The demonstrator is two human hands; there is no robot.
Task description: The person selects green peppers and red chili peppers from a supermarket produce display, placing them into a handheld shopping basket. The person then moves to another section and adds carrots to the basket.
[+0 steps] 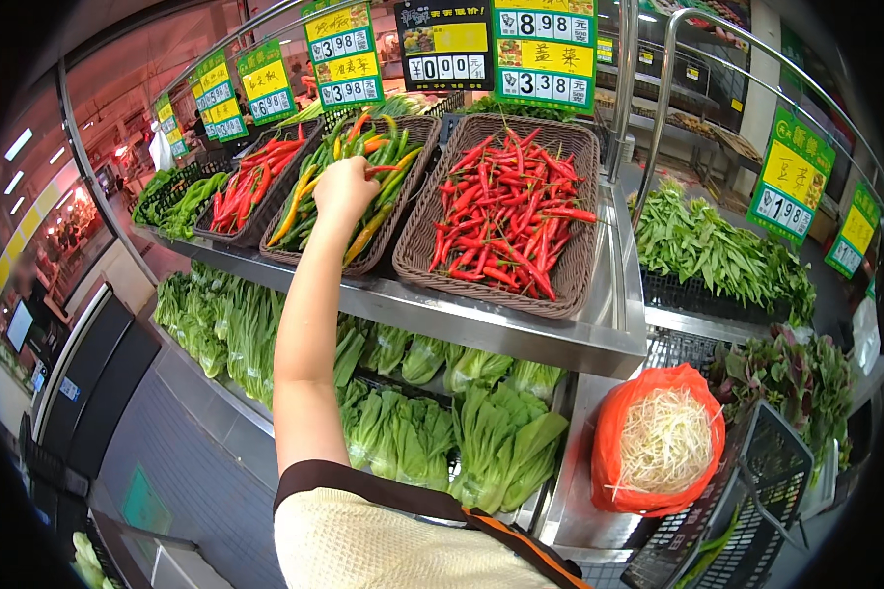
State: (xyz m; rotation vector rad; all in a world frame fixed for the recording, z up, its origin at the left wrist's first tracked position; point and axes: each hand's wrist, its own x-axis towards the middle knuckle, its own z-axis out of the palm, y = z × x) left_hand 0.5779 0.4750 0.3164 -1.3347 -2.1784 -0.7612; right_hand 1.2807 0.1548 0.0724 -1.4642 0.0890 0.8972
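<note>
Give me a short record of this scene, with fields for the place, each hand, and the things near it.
place: vegetable display with a metal shelf above leafy greens
left hand: reaching into a wicker basket of mixed green, yellow and orange peppers; whether the fingers grip a pepper cannot be told
right hand: not in view
to the right: wicker basket of red chillies
to the left: tray of red peppers
lower right: orange bag of bean sprouts
above: price signs

Red chillies (pixel 506 211), brown woven basket (pixel 570 280)
</note>
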